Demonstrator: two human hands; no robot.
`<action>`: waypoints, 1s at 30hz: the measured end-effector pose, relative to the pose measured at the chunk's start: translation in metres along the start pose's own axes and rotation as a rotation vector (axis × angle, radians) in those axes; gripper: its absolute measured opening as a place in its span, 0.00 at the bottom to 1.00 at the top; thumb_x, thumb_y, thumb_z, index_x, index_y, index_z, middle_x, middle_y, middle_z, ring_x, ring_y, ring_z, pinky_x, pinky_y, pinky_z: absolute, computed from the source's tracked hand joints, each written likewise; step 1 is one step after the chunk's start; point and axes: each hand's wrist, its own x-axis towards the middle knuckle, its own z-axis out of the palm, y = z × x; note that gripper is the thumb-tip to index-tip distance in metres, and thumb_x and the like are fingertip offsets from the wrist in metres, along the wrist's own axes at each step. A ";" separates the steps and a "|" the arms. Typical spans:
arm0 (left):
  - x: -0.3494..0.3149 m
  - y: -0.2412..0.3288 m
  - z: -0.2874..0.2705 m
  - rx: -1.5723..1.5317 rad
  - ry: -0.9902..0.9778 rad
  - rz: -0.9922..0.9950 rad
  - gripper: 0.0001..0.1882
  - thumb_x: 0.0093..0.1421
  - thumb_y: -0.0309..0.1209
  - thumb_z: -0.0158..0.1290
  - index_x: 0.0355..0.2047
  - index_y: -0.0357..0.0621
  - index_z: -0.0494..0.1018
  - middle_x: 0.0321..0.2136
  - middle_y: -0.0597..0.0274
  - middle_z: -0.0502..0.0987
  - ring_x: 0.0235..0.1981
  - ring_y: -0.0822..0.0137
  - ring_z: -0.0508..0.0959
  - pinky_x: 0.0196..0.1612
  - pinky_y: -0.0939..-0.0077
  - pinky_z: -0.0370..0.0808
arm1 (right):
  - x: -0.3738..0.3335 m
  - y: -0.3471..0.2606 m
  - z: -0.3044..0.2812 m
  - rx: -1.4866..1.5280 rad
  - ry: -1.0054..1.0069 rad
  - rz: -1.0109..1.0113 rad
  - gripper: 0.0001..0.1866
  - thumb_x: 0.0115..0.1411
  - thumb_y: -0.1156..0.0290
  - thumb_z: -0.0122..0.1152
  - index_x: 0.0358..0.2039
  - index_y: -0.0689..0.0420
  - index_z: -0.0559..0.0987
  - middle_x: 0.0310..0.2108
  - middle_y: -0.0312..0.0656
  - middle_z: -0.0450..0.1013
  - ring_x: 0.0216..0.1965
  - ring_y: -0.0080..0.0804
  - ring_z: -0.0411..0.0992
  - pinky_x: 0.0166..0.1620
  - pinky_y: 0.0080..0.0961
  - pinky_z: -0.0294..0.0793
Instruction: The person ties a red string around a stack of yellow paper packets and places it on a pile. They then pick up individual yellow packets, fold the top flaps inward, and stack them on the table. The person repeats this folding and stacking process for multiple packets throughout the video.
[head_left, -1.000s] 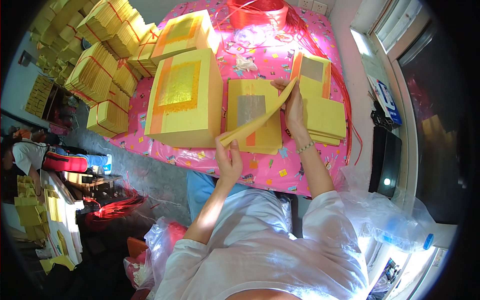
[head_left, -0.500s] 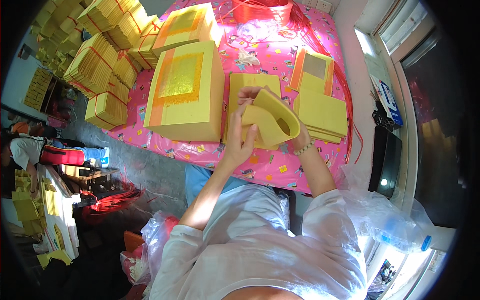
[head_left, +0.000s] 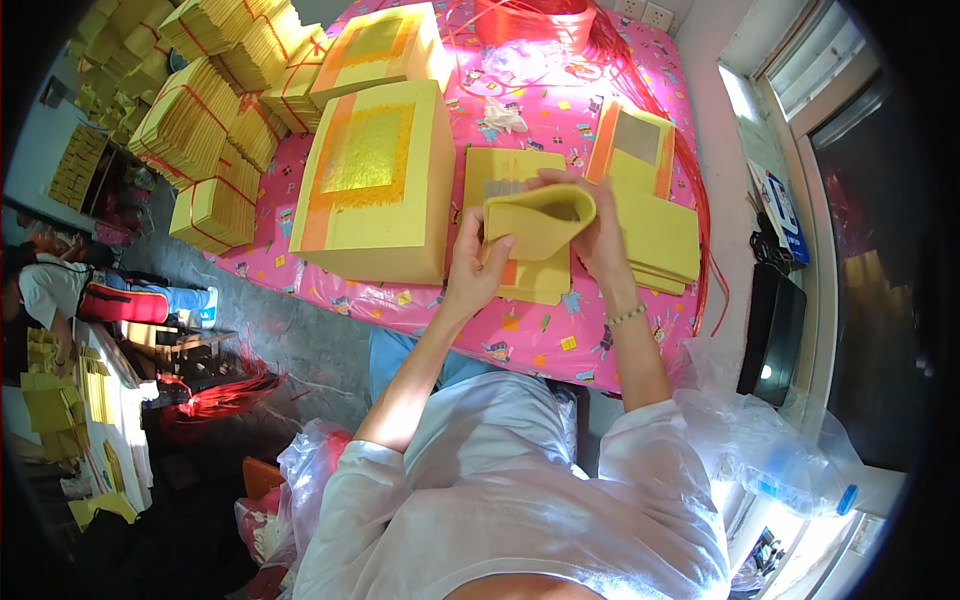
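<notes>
Between my hands is a bundle of yellow paper sheets (head_left: pixel 535 228), bent over so its right end makes an open loop. My left hand (head_left: pixel 476 265) grips its left edges, thumb on the near face and fingers behind. Round the looped end curls my right hand (head_left: pixel 603 245), a beaded bracelet on its wrist. Under the bundle lies a flat yellow paper pile (head_left: pixel 515 163) with a silvery patch and an orange stripe, partly covered. Just right of my right hand sits another stack of plain yellow paper (head_left: pixel 662 240); behind it is yellow paper with a grey-silver square (head_left: pixel 635 140).
A tall yellow paper block (head_left: pixel 425 190) with a gold patch stands left on the pink patterned tablecloth (head_left: pixel 400 300). Tied paper bundles (head_left: pixel 212 215) pile up beyond it. Red strands (head_left: pixel 690 170) run along the right edge from a red basket (head_left: pixel 540 25). Another person (head_left: pixel 60 290) works far left.
The bundle has turned from a slanting hold to a more level one, its loop now facing up and right. My right hand has come from underneath to the bundle's right side.
</notes>
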 end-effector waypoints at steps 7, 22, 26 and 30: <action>0.002 -0.013 -0.005 0.117 -0.004 0.003 0.16 0.68 0.26 0.46 0.54 0.36 0.61 0.48 0.54 0.69 0.52 0.66 0.68 0.57 0.72 0.64 | -0.027 0.043 -0.009 -0.539 0.078 -0.254 0.31 0.59 0.63 0.66 0.59 0.61 0.66 0.54 0.42 0.70 0.57 0.29 0.66 0.60 0.30 0.64; 0.003 -0.026 -0.007 0.230 0.035 -0.052 0.22 0.69 0.31 0.45 0.60 0.33 0.59 0.52 0.48 0.70 0.56 0.58 0.70 0.59 0.68 0.65 | -0.020 0.048 -0.009 -0.549 0.191 -0.053 0.29 0.58 0.73 0.67 0.58 0.62 0.67 0.52 0.41 0.72 0.53 0.27 0.70 0.55 0.26 0.70; 0.014 -0.008 -0.001 0.205 -0.002 -0.016 0.19 0.68 0.28 0.45 0.57 0.33 0.61 0.48 0.49 0.73 0.52 0.59 0.73 0.55 0.69 0.68 | -0.017 0.044 -0.009 -0.465 0.196 -0.098 0.27 0.59 0.74 0.67 0.56 0.62 0.68 0.50 0.42 0.74 0.50 0.26 0.73 0.51 0.24 0.74; 0.019 0.007 -0.001 0.230 -0.042 -0.046 0.20 0.67 0.25 0.45 0.58 0.34 0.59 0.48 0.51 0.72 0.51 0.62 0.73 0.53 0.70 0.69 | -0.017 0.027 -0.001 -0.445 0.218 -0.031 0.23 0.59 0.74 0.66 0.53 0.64 0.70 0.45 0.42 0.76 0.43 0.24 0.76 0.44 0.22 0.77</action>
